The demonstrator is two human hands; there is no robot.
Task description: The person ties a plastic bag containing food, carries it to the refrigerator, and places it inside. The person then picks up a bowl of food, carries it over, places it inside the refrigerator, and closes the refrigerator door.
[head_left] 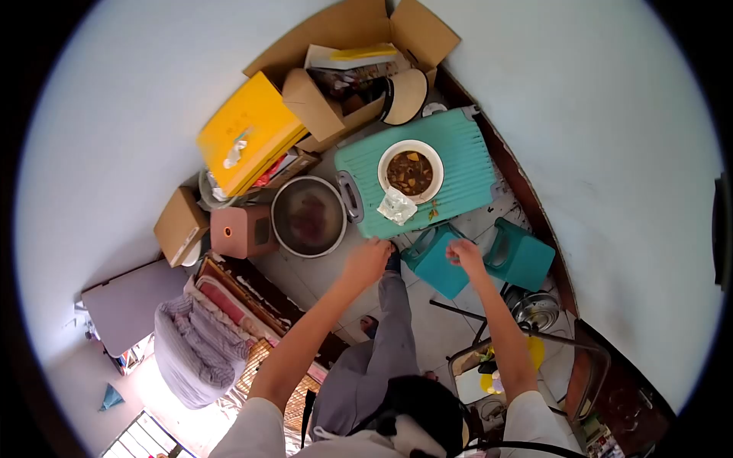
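My left hand [369, 259] is closed in front of me, over the floor near the suitcase's lower edge. What its curled fingers hold, if anything, is hidden. To the right, my right hand [465, 255] is also closed, above a teal stool [439, 263]; I cannot make out anything in it. Beyond both hands a ribbed turquoise suitcase [466, 160] lies flat. On it stands a white-rimmed bowl [437, 156] filled with brown stew [410, 174]. A crumpled whitish wrapper [397, 206] touches the bowl's near side, with small scraps [434, 210] beside it.
A metal basin [343, 221] with water and something dark red stands left of the suitcase. Another teal stool [523, 256], a pot lid [536, 311] and a metal-framed chair [599, 366] are at right. Cardboard boxes [321, 34] and a yellow box [248, 133] line the back wall.
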